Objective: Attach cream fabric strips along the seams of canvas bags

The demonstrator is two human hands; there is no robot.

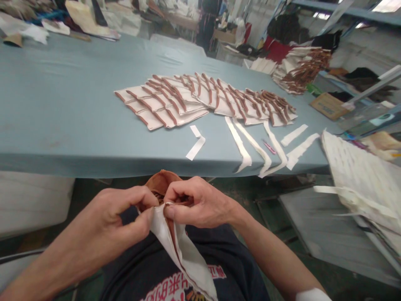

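Both my hands hold one cream fabric piece with a brown edge (188,255) close to my chest, below the table's front edge. My left hand (115,213) pinches its top corner between thumb and fingers. My right hand (197,202) is closed on the same top edge, fingertips touching those of the left. The brown part (159,182) bunches up behind my fingers. The cream part hangs down over my dark shirt.
A blue-grey table (62,113) stretches ahead. On it lies a fanned row of cream pieces with brown trim (200,98), and several white strips (250,146) hang over the front edge. More stacked pieces (300,67) sit at the far right. Cream fabric (360,175) lies on my right.
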